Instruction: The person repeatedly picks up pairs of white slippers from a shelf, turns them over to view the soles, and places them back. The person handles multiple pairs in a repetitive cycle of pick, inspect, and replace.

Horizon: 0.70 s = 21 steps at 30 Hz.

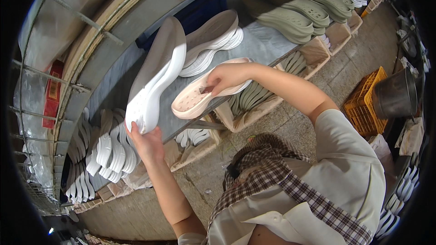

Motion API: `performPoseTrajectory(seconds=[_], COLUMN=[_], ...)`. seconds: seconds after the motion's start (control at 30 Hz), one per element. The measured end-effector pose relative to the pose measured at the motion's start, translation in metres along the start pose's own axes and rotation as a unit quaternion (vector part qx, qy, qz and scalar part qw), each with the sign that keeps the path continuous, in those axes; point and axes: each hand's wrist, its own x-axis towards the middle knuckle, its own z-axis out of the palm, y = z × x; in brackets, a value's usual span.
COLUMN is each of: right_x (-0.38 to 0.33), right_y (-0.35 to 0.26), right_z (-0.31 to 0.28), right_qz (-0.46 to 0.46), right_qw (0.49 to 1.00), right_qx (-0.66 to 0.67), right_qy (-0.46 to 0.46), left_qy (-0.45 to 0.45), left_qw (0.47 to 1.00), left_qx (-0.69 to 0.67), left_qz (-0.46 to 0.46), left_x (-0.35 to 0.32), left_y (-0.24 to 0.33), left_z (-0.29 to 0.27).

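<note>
My left hand [147,144] is closed round the near end of a long white shoe sole [161,68], tilted up over the table. To its right lies a pale pink shoe sole [188,101], its inner side with small round studs facing up. My right hand [230,80] is over this sole, fingers curled down into its hollow. Something small and brownish shows at those fingertips, too small to make out. Behind the pink sole lies a stack of off-white soles [211,31], partly hidden by the white one.
The grey table [263,41] carries rows of olive-green soles [290,16] at far right and white wavy soles [116,147] at left. Boxes of soles [254,97] line its near edge. A wire rack [75,16] borders the left. A yellow crate [363,100] and dark bucket [396,95] stand right.
</note>
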Motion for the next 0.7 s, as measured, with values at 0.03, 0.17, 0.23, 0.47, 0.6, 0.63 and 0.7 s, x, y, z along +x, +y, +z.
performPoseTrajectory(seconds=[0.03,0.17,0.23,0.47,0.6,0.63,0.7], right_x=[-0.001,-0.024,-0.05,-0.094,-0.081,-0.076,-0.062], right_y=[0.001,0.017,0.033,0.105,0.11,0.107,0.097], right_z=[0.0,-0.01,-0.02,-0.031,-0.041,-0.047,-0.06], right_qz=[-0.017,-0.032,0.012,0.273,0.178,0.169,0.186], right_qw=[0.998,0.97,0.938,0.785,0.77,0.775,0.8], right_qx=[0.048,0.138,0.114,-0.253,-0.195,-0.101,0.233], right_qy=[0.031,0.197,0.327,0.496,0.58,0.6,0.52], left_qy=[0.004,-0.017,-0.037,-0.137,-0.187,-0.195,-0.205], left_qw=[1.0,0.998,0.994,0.956,0.94,0.938,0.936], left_qx=[0.004,0.061,0.098,0.258,0.281,0.285,0.285], left_qz=[0.012,0.0,0.021,-0.024,-0.046,-0.038,-0.017], left_x=[-0.001,-0.008,-0.016,-0.017,-0.013,-0.013,-0.013], left_y=[0.002,0.012,0.011,-0.012,-0.015,-0.016,-0.017], left_z=[-0.002,-0.003,0.004,0.048,0.053,0.052,0.049])
